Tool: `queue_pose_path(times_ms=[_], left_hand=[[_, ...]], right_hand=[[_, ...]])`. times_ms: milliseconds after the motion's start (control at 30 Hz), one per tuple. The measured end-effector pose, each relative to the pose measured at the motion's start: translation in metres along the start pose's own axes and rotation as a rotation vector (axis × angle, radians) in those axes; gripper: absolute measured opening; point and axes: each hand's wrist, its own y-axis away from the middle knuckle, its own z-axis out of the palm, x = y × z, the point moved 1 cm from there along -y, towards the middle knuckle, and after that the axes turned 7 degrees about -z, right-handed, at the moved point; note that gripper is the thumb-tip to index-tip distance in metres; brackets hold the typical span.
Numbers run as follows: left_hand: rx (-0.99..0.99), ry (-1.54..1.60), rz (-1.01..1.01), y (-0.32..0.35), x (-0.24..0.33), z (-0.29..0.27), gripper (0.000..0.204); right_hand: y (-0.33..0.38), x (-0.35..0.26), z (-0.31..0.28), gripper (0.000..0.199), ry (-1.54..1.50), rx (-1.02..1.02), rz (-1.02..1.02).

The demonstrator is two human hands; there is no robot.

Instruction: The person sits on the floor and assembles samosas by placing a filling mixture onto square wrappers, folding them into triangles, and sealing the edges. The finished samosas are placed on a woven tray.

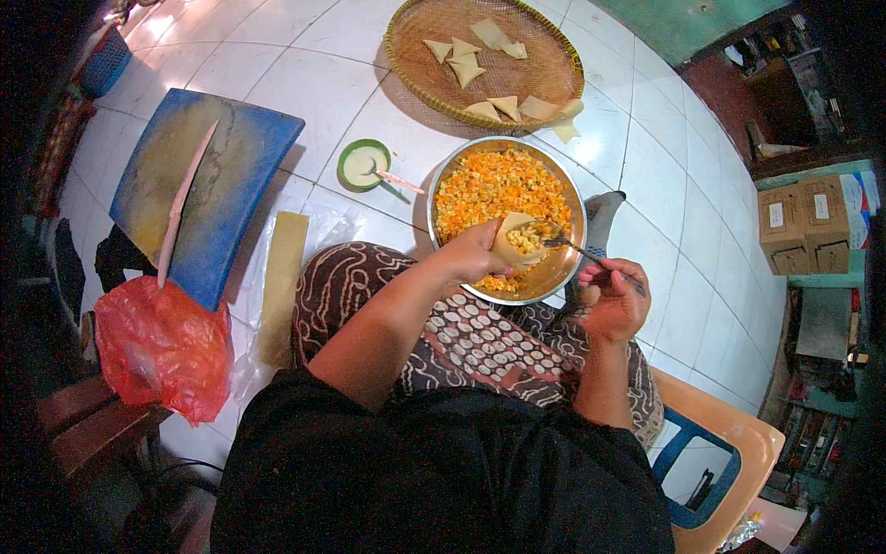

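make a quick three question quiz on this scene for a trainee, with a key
1. Which hand holds the utensil?
2. True or false: the green bowl stands to the left of the metal bowl.
3. What lies on the woven tray?
A) whole eggs
B) folded wrappers
C) bananas

Key:
1. The right hand; the left hand holds a filled wrapper.
2. True.
3. B.
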Motion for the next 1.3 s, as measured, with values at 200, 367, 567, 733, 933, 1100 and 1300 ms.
queue_pose_path(times_ms=[200,367,567,733,933,1100,1300], left_hand=[[-0.074,-0.048,-0.072,0.006,0.006,0.003,0.059],[-0.054,-0.101,-0.034,0.008,0.008,0.004,0.052],[-0.071,-0.097,-0.037,0.007,0.005,0.007,0.049],[-0.028,-0.103,-0.071,0.012,0.015,0.01,0.044],[-0.014,-0.099,-0.061,0.006,0.002,0.005,0.036],[0.048,0.086,0.016,0.008,0.006,0.007,0.029],[0.09,0.216,0.108,0.007,0.005,0.001,0.031]], right_hand=[[-0.002,0.001,-0.007,0.02,-0.038,-0.026,0.093],[-0.003,-0.003,-0.004,0.021,-0.076,0.034,-0.005],[-0.005,-0.009,-0.011,0.019,0.037,-0.05,-0.08],[-0.003,-0.013,-0.008,0.019,0.031,-0.02,-0.118],[-0.004,-0.011,-0.005,0.019,0.044,0.101,-0.133],[-0.012,0.012,-0.033,0.02,0.262,0.108,-0.109],[-0.01,0.061,-0.042,0.03,0.501,-0.172,0.454]])
